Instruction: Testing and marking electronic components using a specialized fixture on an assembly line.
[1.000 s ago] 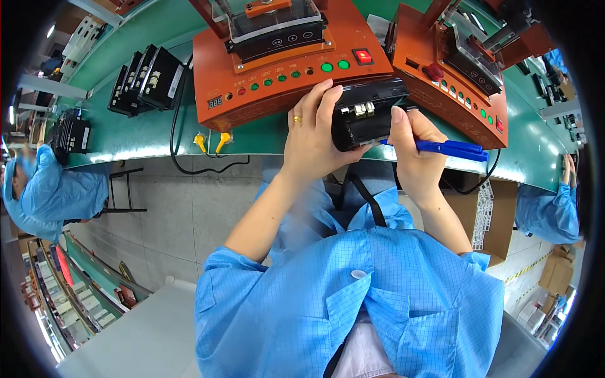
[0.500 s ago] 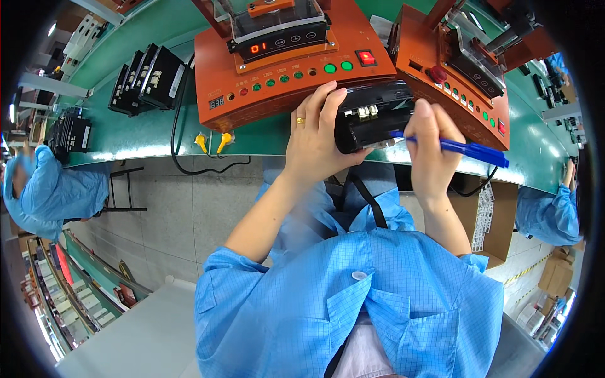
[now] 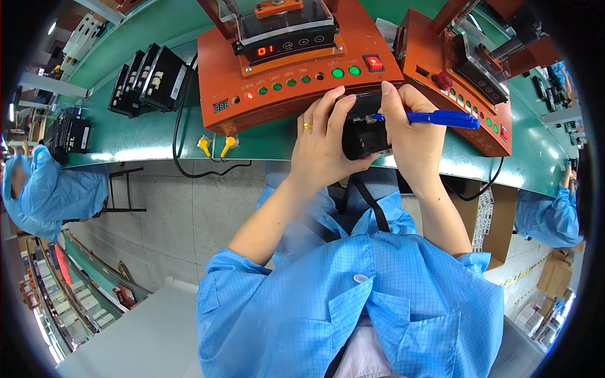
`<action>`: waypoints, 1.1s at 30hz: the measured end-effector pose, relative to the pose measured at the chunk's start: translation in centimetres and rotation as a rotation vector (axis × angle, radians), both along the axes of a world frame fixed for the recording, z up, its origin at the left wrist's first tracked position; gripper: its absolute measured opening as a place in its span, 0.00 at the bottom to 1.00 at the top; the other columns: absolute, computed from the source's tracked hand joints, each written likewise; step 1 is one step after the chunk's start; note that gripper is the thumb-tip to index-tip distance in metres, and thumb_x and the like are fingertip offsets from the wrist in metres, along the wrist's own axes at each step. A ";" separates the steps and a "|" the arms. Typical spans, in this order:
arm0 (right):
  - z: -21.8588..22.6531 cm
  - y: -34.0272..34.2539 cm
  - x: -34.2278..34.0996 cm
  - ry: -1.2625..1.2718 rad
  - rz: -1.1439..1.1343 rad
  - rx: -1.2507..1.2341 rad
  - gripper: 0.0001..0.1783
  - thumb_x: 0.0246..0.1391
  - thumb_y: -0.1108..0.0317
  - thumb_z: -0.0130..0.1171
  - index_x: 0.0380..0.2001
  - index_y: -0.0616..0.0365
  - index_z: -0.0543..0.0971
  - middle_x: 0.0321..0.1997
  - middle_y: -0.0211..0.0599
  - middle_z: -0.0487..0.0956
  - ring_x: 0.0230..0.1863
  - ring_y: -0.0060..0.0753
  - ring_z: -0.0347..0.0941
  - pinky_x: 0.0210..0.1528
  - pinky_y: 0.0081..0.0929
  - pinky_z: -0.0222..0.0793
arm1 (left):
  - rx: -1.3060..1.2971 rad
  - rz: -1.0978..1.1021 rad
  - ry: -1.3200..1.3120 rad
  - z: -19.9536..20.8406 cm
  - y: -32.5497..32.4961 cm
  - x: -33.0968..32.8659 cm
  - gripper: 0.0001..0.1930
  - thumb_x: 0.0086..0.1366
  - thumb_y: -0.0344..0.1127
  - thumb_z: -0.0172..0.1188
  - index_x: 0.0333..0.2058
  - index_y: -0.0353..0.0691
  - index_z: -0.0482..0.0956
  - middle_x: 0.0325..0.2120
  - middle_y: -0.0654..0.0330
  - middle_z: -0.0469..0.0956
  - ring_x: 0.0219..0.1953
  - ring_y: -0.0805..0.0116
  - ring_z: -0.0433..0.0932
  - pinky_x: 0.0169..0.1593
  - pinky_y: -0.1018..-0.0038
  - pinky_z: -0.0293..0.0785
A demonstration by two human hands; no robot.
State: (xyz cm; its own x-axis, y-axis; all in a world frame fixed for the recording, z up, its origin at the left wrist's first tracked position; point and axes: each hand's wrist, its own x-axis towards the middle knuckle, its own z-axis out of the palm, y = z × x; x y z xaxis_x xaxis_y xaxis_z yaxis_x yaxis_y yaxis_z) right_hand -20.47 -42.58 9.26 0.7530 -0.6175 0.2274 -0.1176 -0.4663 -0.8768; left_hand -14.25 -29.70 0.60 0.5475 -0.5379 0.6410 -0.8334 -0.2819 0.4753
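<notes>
Shifting up, the pen point(image 3: 447, 119) is gripped by right hand point(image 3: 416, 142), box point(image 3: 364, 140) by left hand point(image 3: 320, 146), so sockets point(image 3: 361, 119) seem reached now.

Orange-red is shown by the test box point(image 3: 277, 107) at 12 o'clock, where green buttons point(image 3: 338, 73) and a bright red switch point(image 3: 374, 62) are set, and is repeated on the second box point(image 3: 421, 55) towards 2 o'clock. Deep green is spread over the bench point(image 3: 151, 126) from 10 to 2. Solid blue is borne by the pen point(image 3: 444, 118) at 2 o'clock, glossy black by the device point(image 3: 360, 142) beside it. Yellow is seen on the plugs point(image 3: 203, 146) at 10. The light-blue smock point(image 3: 315, 283) around 6 o'clock is crossed by a fine dark grid.
</notes>
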 end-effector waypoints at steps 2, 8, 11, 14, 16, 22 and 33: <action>-0.1 -0.1 0.2 0.010 -0.010 -0.019 0.17 0.60 0.59 0.61 0.22 0.60 0.76 0.15 0.35 0.71 0.17 0.25 0.63 0.23 0.25 0.62 | 0.000 -0.006 0.001 0.0 -0.1 0.2 0.55 0.35 0.43 0.79 0.62 0.42 0.57 0.62 0.51 0.60 0.61 0.48 0.64 0.62 0.55 0.61; 0.3 -0.3 0.7 0.001 -0.016 -0.065 0.17 0.61 0.61 0.60 0.22 0.61 0.77 0.15 0.33 0.72 0.17 0.22 0.63 0.23 0.24 0.61 | -0.065 -0.055 0.055 0.7 -0.1 0.8 0.53 0.36 0.41 0.79 0.63 0.46 0.60 0.62 0.52 0.60 0.61 0.47 0.64 0.62 0.56 0.63; 0.6 0.3 -0.1 -0.248 0.065 0.166 0.18 0.65 0.65 0.56 0.20 0.58 0.73 0.18 0.19 0.67 0.17 0.08 0.55 0.18 0.15 0.45 | -0.128 -0.126 0.106 0.6 0.7 0.8 0.54 0.34 0.37 0.78 0.63 0.43 0.58 0.60 0.48 0.60 0.60 0.43 0.65 0.62 0.55 0.66; 0.0 -1.3 -2.0 -0.381 0.199 0.355 0.18 0.67 0.64 0.51 0.22 0.58 0.70 0.21 0.25 0.67 0.18 0.12 0.54 0.20 0.14 0.46 | -0.209 -0.210 0.254 0.4 0.0 0.0 0.56 0.33 0.37 0.77 0.64 0.42 0.56 0.59 0.45 0.61 0.60 0.42 0.64 0.62 0.57 0.66; -0.1 -1.6 -1.7 -0.468 0.317 0.231 0.13 0.67 0.63 0.50 0.29 0.59 0.70 0.25 0.30 0.69 0.20 0.16 0.58 0.23 0.16 0.52 | -0.114 -0.179 0.460 2.1 -0.4 -0.9 0.56 0.36 0.41 0.77 0.65 0.41 0.55 0.56 0.40 0.65 0.60 0.39 0.64 0.62 0.59 0.66; 4.9 -6.5 3.3 -0.751 0.478 0.388 0.16 0.67 0.56 0.50 0.47 0.57 0.73 0.32 0.35 0.81 0.34 0.24 0.74 0.36 0.19 0.64 | -0.663 -0.312 1.502 4.9 13.2 -1.1 0.40 0.50 0.36 0.66 0.63 0.37 0.64 0.55 0.50 0.72 0.58 0.59 0.72 0.60 0.66 0.69; -2.0 -19.7 31.4 0.336 -0.129 -0.194 0.54 0.39 0.38 0.72 0.65 0.49 0.60 0.57 0.52 0.74 0.62 0.50 0.68 0.61 0.44 0.65 | -0.360 0.670 0.232 18.8 16.1 26.1 0.38 0.62 0.47 0.66 0.61 0.29 0.58 0.50 0.52 0.71 0.49 0.63 0.71 0.56 0.69 0.66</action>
State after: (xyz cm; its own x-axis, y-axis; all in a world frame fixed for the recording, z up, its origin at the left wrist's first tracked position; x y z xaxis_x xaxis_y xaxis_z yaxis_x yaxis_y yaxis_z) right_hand 10.89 -62.30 7.26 0.7247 -0.6813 0.1036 -0.4507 -0.5822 -0.6766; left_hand 11.80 -13.63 19.38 0.8219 0.1716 0.5432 -0.4096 -0.4846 0.7729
